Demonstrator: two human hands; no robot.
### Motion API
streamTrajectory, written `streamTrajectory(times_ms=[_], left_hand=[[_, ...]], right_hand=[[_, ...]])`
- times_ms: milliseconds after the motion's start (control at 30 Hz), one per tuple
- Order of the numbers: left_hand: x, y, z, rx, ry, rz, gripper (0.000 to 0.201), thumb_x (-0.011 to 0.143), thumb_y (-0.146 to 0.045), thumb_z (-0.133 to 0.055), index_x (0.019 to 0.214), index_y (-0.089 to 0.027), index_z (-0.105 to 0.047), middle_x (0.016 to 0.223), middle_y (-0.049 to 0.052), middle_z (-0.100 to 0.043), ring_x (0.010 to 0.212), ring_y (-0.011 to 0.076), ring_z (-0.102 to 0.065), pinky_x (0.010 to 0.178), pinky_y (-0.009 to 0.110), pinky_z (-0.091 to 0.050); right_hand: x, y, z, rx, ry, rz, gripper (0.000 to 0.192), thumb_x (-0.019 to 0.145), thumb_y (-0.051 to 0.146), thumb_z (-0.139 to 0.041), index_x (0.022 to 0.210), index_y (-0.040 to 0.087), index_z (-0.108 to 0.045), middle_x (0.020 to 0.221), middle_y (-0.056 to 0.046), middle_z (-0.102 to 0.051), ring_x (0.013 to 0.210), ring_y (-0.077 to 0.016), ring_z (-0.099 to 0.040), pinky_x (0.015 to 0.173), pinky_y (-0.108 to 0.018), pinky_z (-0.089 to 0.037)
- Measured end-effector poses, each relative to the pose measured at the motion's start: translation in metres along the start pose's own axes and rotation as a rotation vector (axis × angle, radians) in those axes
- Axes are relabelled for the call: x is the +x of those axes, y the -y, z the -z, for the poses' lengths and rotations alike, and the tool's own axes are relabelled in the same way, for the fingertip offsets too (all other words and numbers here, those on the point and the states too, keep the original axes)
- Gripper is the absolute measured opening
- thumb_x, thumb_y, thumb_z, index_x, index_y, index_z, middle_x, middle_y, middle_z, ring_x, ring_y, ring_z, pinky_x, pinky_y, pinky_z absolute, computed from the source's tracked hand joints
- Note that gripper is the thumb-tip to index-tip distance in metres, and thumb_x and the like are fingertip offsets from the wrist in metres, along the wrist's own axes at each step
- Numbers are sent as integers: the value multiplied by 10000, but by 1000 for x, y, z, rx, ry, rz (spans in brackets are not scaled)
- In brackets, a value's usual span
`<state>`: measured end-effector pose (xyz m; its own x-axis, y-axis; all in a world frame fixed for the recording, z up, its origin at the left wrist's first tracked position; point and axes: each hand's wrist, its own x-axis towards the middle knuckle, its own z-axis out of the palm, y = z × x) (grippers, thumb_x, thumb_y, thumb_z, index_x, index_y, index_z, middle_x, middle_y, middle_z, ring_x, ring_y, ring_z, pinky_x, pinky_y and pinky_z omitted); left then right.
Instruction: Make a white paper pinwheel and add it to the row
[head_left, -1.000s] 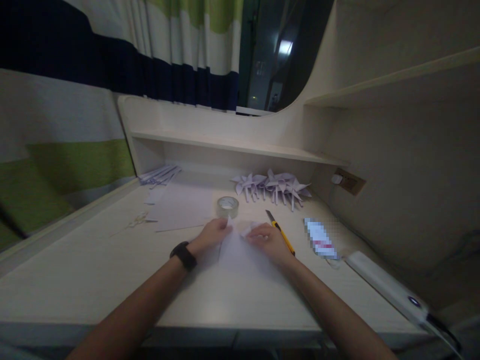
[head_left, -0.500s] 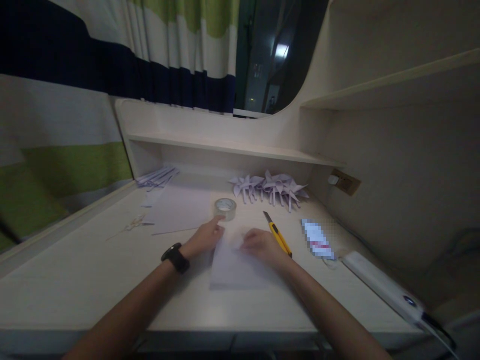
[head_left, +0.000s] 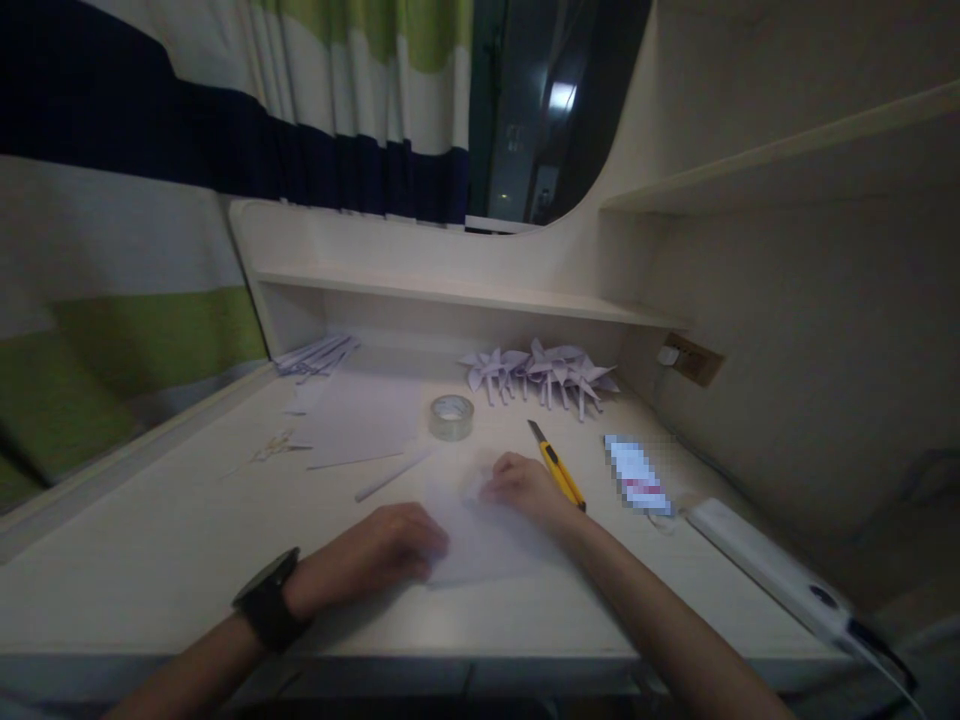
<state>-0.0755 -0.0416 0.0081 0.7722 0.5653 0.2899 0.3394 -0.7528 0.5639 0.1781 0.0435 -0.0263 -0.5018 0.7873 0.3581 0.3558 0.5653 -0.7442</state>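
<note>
Two bare forearms enter from bottom edge of frame, no sleeves visible. Left hand (head_left: 382,552), lower centre: black watch (head_left: 268,605) with broad dark band on wrist. Right hand (head_left: 525,487), centre: wrist bare, no rings discernible in dim light.

The left hand (head_left: 390,550) is laid palm down with fingers curled, near the body, while the right hand (head_left: 521,485) is stretched farther forward, its fingertips pressed down, both forearms extended.
</note>
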Motion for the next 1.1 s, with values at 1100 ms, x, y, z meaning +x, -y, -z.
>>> streamTrajectory(times_ms=[1100], left_hand=[[-18, -2, -12, 365, -6, 171, 273, 929, -180, -299, 1004, -184, -562, 990, 63, -642, 877, 173, -581, 787, 277, -450]], right_hand=[[1, -4, -1, 206, 201, -137, 297, 737, 420, -657, 743, 123, -667, 706, -41, -644, 656, -142, -563, 637, -260, -434]])
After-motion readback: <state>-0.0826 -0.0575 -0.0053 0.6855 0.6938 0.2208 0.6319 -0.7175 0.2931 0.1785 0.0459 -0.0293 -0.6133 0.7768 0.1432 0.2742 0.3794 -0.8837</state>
